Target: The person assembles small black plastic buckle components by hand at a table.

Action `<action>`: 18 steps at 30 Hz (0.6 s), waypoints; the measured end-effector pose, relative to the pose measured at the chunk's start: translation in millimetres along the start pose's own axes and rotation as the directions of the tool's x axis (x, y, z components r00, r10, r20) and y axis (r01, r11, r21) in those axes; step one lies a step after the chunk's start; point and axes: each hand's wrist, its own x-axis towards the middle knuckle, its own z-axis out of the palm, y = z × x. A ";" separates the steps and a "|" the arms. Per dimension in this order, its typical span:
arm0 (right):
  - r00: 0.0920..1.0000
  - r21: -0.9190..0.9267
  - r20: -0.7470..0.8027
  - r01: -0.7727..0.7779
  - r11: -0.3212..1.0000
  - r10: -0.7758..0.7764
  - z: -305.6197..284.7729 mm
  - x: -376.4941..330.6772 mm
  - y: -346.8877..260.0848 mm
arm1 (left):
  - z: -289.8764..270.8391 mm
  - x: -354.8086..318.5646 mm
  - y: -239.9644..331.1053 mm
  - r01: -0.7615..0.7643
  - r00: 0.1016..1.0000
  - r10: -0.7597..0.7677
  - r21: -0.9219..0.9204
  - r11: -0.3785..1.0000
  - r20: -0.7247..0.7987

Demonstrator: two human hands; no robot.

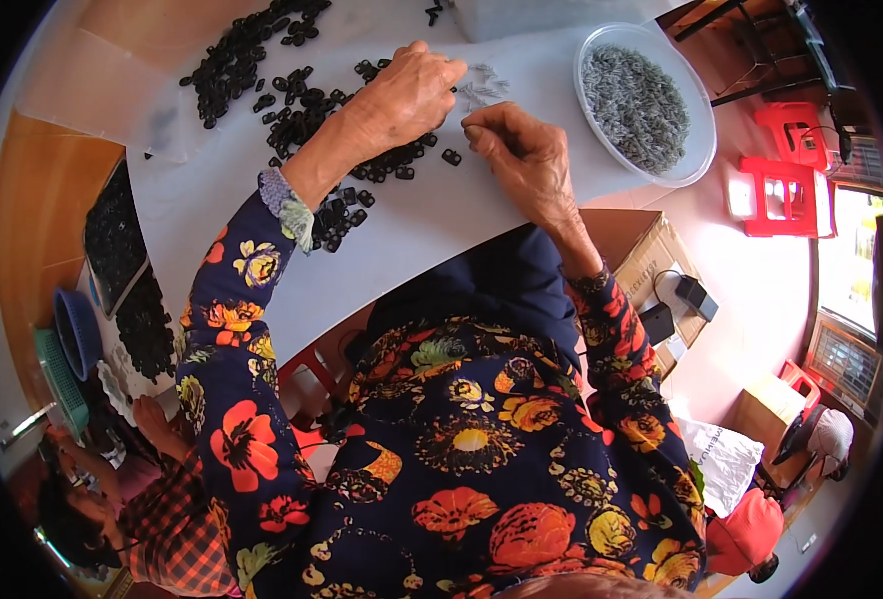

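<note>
While we lean over the white tabletop (262, 200), our left hand (408, 92) rests knuckles up on a heap of small black plastic pieces (306, 120), its fingers curled loosely toward a few grey metal clips (481, 85) lying just beyond them. Whether it grips anything we cannot tell. Our right hand (521, 150) sits just beside it, fingers bent and thumb meeting forefinger in a pinch; what it pinches is too small to make out. More black pieces trail toward the far left corner. A clear round bowl (696, 165) filled with grey clips stands at the right edge, well apart from both hands.
</note>
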 end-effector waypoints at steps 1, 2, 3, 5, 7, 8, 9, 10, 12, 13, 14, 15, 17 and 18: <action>1.000 -0.001 -0.007 0.005 1.000 -0.005 0.2 -0.1 0.2 | -1.7 -0.3 2.5 0.036 0.999 -0.036 0.005 0.999 -0.018; 1.000 -0.003 -0.014 0.011 1.000 -0.011 0.7 -0.1 0.5 | -3.5 -1.5 5.2 0.072 0.997 -0.072 0.009 0.997 -0.036; 1.000 -0.004 -0.020 0.006 1.000 -0.006 1.5 0.6 3.3 | -5.7 -2.8 9.9 0.068 0.997 -0.067 0.005 0.998 -0.031; 0.998 0.059 -0.069 -0.006 0.998 0.010 0.8 -0.5 6.6 | -11.3 -9.9 25.6 0.347 0.927 -0.374 -0.409 0.844 0.015; 0.998 0.067 -0.054 -0.041 0.997 0.045 1.0 -0.5 6.3 | -11.1 -22.6 31.8 0.366 0.908 -0.419 -0.518 0.773 0.017; 0.996 0.073 -0.041 -0.076 0.994 0.079 0.9 -0.5 6.3 | -10.4 -28.2 36.0 0.374 0.888 -0.460 -0.620 0.690 0.024; 0.996 0.073 -0.039 -0.079 0.994 0.081 1.2 -0.8 6.4 | -12.1 -30.7 46.5 0.391 0.861 -0.507 -0.698 0.600 0.046; 0.998 0.096 -0.048 -0.027 0.995 0.032 1.8 -0.8 6.5 | -8.2 -34.5 50.5 0.393 0.859 -0.509 -0.700 0.597 0.048; 0.998 0.118 -0.056 0.022 0.993 -0.015 3.7 -0.5 7.8 | 2.9 -42.4 55.7 0.394 0.804 -0.590 -0.807 0.440 0.071; 0.999 0.176 -0.040 0.031 0.984 -0.024 4.8 -0.2 8.7 | 6.8 -44.5 59.6 0.346 0.810 -0.583 -0.854 0.388 0.064; 0.999 0.233 -0.025 0.039 0.972 -0.034 5.0 0.0 9.4 | 9.3 -46.1 63.5 0.346 0.809 -0.584 -0.855 0.386 0.064; 0.999 0.233 -0.024 0.038 0.972 -0.033 5.0 0.4 10.3 | 9.8 -47.0 68.1 0.334 0.812 -0.584 -0.834 0.439 0.018; 1.000 0.221 -0.015 -0.010 0.975 0.014 4.5 0.7 11.3 | 17.4 -48.2 70.5 0.300 0.809 -0.587 -0.843 0.447 -0.023; 1.000 0.221 -0.013 -0.011 0.975 0.014 3.6 0.4 11.4 | 19.7 -49.2 70.9 0.301 0.808 -0.588 -0.843 0.447 -0.024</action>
